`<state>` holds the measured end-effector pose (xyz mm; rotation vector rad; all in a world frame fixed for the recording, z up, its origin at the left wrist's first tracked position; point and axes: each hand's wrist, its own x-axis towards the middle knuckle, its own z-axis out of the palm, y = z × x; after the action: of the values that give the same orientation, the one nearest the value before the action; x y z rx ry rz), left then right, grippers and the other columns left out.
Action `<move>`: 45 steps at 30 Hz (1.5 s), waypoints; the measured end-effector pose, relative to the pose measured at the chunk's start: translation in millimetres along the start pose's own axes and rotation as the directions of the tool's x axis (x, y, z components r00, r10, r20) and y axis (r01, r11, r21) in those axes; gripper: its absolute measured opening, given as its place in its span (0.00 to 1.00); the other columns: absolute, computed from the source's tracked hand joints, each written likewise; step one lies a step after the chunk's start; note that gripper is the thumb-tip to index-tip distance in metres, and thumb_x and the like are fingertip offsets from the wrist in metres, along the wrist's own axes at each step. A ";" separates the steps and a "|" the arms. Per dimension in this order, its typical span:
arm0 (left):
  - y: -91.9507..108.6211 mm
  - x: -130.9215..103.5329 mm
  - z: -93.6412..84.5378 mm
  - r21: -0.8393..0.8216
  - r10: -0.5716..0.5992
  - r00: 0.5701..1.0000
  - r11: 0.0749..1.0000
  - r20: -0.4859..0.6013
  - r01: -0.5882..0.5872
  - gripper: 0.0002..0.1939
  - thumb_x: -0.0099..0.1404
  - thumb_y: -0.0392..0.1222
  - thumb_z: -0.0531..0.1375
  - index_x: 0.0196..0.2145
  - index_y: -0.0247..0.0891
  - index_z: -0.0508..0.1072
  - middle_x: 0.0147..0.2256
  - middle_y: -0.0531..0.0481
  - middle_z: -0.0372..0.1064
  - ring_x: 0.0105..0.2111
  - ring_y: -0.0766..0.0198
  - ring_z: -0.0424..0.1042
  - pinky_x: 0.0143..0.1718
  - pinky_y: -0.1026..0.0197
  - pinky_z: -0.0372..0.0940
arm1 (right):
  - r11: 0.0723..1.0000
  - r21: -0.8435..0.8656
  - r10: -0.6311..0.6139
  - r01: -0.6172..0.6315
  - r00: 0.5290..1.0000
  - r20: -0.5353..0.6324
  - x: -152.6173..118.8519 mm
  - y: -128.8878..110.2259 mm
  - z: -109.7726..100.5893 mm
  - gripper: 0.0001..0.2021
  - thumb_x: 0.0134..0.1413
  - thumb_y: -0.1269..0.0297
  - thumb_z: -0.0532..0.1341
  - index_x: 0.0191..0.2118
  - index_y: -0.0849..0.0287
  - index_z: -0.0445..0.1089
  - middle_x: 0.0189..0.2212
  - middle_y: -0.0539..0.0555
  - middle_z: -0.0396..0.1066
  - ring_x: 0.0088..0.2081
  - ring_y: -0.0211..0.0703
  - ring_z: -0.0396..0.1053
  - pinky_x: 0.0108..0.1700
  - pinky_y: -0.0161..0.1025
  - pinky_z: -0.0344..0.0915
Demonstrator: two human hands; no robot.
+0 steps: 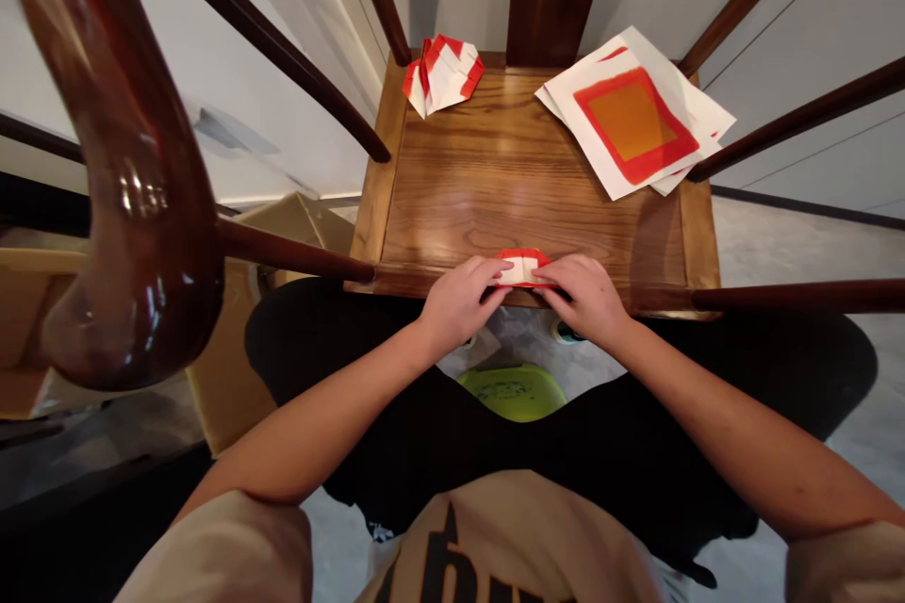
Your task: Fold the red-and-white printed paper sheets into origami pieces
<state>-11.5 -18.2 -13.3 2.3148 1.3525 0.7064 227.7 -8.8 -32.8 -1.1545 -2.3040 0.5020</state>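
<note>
A small folded piece of red and white paper is held at the front edge of a wooden chair seat. My left hand pinches its left end between thumb and fingers. On the other end, my right hand closes in the same way, fingers on top and thumb below. Red shows along the paper's upper and lower edges, with white in the middle. Part of each end is hidden under my fingers.
Folded red and white paper pieces rest at the seat's back left corner. A stack of square paper sheets overlaps the back right. Dark wooden spindles and a curved armrest rise around the seat. Below are cardboard boxes and a green stool.
</note>
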 end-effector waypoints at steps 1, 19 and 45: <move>-0.1 -0.2 0.2 0.020 0.013 1.000 1.000 0.000 -0.013 0.12 0.69 0.42 0.59 0.49 0.39 0.72 0.42 0.46 0.75 0.43 0.58 0.75 0.45 0.55 0.70 | 1.000 -0.009 -0.002 0.003 1.000 0.008 -0.1 -0.6 -0.2 0.11 0.64 0.60 0.58 0.48 0.52 0.75 0.43 0.55 0.77 0.46 0.50 0.70 0.48 0.49 0.64; -1.6 0.1 -3.6 -0.103 -0.056 0.998 0.993 0.016 0.057 0.09 0.69 0.41 0.58 0.44 0.39 0.76 0.41 0.47 0.77 0.41 0.60 0.75 0.47 0.55 0.69 | 0.996 -0.093 0.007 0.006 0.991 0.136 8.2 -2.1 -5.7 0.12 0.64 0.57 0.59 0.47 0.50 0.76 0.45 0.55 0.71 0.46 0.51 0.65 0.46 0.48 0.59; 0.2 4.7 2.2 0.191 0.091 0.974 0.973 0.206 -0.131 0.14 0.71 0.45 0.54 0.47 0.40 0.76 0.39 0.45 0.70 0.39 0.57 0.66 0.39 0.55 0.63 | 0.970 -0.177 -0.155 0.168 0.984 0.083 3.8 8.4 1.0 0.12 0.64 0.57 0.58 0.47 0.51 0.76 0.44 0.57 0.72 0.44 0.50 0.66 0.44 0.47 0.60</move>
<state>-8.1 -14.3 -13.9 2.5601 1.2642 0.3722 230.5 -1.0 -37.0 -1.0337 -2.5211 0.2767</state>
